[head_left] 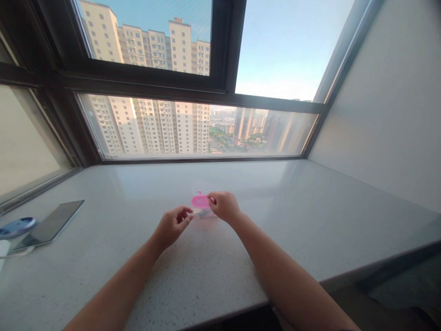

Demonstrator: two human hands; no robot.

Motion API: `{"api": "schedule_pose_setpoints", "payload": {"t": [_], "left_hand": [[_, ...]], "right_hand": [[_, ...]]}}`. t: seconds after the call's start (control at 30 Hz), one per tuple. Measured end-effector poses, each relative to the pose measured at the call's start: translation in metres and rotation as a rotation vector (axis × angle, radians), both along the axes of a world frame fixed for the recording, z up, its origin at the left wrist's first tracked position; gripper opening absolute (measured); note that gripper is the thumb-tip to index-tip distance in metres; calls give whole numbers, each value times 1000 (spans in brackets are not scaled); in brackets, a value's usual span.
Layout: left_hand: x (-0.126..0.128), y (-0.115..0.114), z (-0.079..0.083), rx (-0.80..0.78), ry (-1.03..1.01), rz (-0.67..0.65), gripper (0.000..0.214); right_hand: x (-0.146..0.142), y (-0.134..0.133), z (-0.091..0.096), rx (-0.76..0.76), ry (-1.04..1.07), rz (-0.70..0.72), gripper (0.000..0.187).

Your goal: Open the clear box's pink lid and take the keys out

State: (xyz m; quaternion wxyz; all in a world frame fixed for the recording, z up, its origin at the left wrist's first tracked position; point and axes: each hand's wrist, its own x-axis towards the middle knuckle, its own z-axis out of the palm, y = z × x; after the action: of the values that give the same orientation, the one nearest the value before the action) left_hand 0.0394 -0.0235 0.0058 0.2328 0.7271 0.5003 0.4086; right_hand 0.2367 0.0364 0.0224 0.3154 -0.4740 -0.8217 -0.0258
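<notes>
Right hand point(224, 205): grip closed on pink oval piece point(199, 201), at clear container point(206, 214) on pale counter point(193, 280). Its faint marks too small to read. Left hand point(172, 225) beside container, fingers curled; cannot tell whether gripping.

Bright daylight through the window point(292, 50) casts pale glare on the countertop point(292, 207), with corners stretched and blurred.

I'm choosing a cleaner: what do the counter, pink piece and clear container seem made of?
Counter: probably engineered stone, glossy; fine specks and soft reflections show.
Pink piece: likely plastic, smooth; even, bright colour suggests it.
Clear container: probably glossy plastic, though glass is possible; it is see-through.
</notes>
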Motion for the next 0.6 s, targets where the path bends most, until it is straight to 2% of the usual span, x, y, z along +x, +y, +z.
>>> {"api": "schedule_pose_setpoints", "payload": {"t": [0.2,0.33,0.6], "left_hand": [[-1,3,-4,4,49,-9,25],[0,5,-5,8,59,-1,25],[-1,7,-8,2,68,12,25]], "right_hand": [[4,12,-1,-119,68,-119,18],[4,12,0,-187,38,-183,20],[-4,10,2,-202,-94,-194,24]]}}
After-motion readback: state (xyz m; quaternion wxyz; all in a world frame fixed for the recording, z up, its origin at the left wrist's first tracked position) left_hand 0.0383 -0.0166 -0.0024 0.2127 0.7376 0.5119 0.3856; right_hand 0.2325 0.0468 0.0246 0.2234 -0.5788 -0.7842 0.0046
